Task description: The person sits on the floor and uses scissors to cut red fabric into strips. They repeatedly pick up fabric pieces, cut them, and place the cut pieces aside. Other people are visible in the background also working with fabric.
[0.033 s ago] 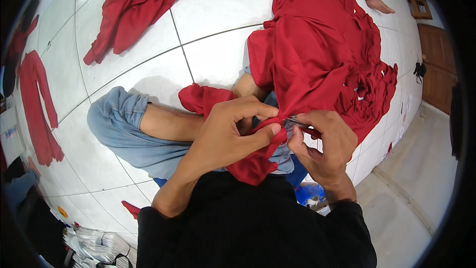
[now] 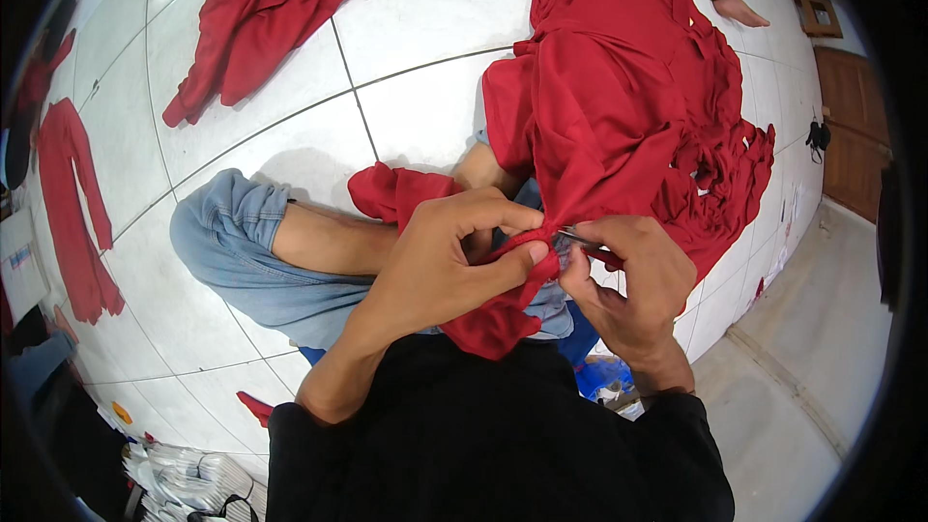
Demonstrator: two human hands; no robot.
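A large crumpled red garment point(image 2: 628, 106) spreads from the floor onto my lap, over my jeans-clad legs point(image 2: 242, 261). My left hand point(image 2: 454, 261) pinches a narrow bunched edge of the red fabric between thumb and forefinger. Just to its right, my right hand point(image 2: 628, 290) grips a small metal cutting tool point(image 2: 572, 236), apparently snips with a dark red handle. Its tip lies at the pinched fabric; I cannot tell whether the blades are apart.
White tiled floor point(image 2: 271, 126) surrounds me. More red garments point(image 2: 271, 10) lie ahead and left point(image 2: 77, 203). Another person's hand point(image 2: 739, 12) rests at the upper right, near a wooden door point(image 2: 851, 126). Stacked white bundles point(image 2: 193, 478) are at lower left, blue plastic point(image 2: 604, 377) behind my right wrist.
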